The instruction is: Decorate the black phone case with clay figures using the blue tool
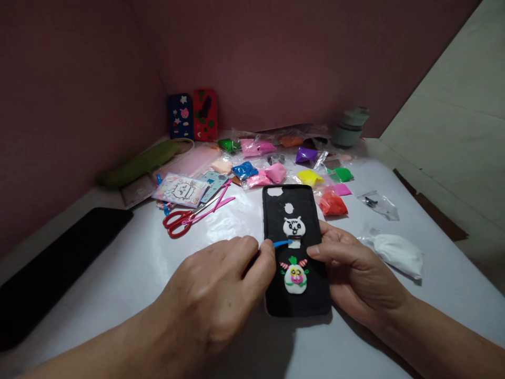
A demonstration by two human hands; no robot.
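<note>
My right hand (351, 263) grips a black phone case (276, 221) by its right side, the thumb lying on its face. Between the pinched fingers of my left hand (229, 284) is a thin blue modelling tool (281, 243). Its tip touches a small white clay piece (294, 244) below a white clay animal head (294, 227) with black markings. Lower on the case sits a round white clay figure (295, 281) with red-striped horns, a green tuft and a pink and yellow face. A cutout shows at the case's top left.
Red-handled scissors (179, 223) and cartoon cards (182, 189) lie at left, near a long black object (59, 263). Several bags of coloured clay, one red (332, 204), spread behind the case. A white clay bag (398, 255) lies right. Two decorated cases, one red (205, 115), lean against the wall.
</note>
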